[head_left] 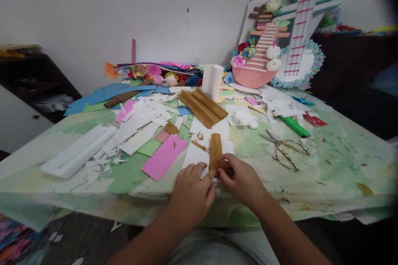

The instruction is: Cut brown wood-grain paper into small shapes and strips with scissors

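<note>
Brown crepe paper strip (215, 147): on white paper (229, 148), near the front edge of the counter (329, 174).
Left hand (191, 186): fingertips touch the strip's near end; whether they grip, I cannot tell.
Right hand (243, 179): close beside the left, fingers bent at the strip's right edge; grip also unclear.
Gold-handled scissors (279, 142): lying open, to the right.

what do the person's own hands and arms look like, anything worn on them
The left hand and right hand are ungloved, with no ring, watch or bracelet showing. The left forearm and right forearm are bare as far as the picture shows, with no sleeve in view and no markings that I can make out.
</note>
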